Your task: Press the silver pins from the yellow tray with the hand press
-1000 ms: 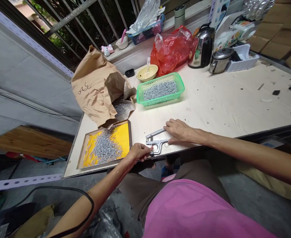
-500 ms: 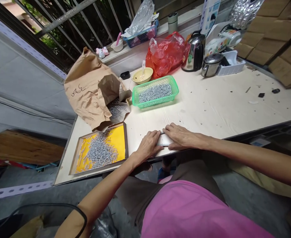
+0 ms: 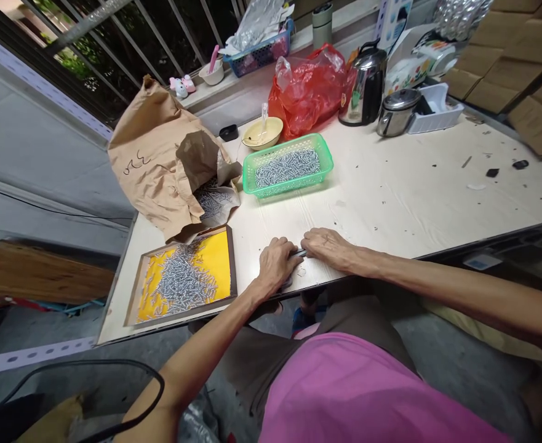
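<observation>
Close to the table's front edge, my left hand and my right hand face each other with a narrow gap between them. Both are closed on thin grey strips, of which only a short piece shows in the gap; whether they are rods or rails I cannot tell. A small dark, shiny item lies partly under my left hand, its kind unclear. To the left, a shallow tray with a yellow bottom holds a heap of small silvery metal pins or screws.
A green plastic basket of similar metal pieces stands beyond my hands. An open brown paper bag spills more at the left. Further back are a cream bowl, red plastic bag, kettle and steel pot.
Two strips held parallel and apart between my hands are now brought together into one narrow line. My fingers have curled in more tightly, and the view has shifted slightly.
</observation>
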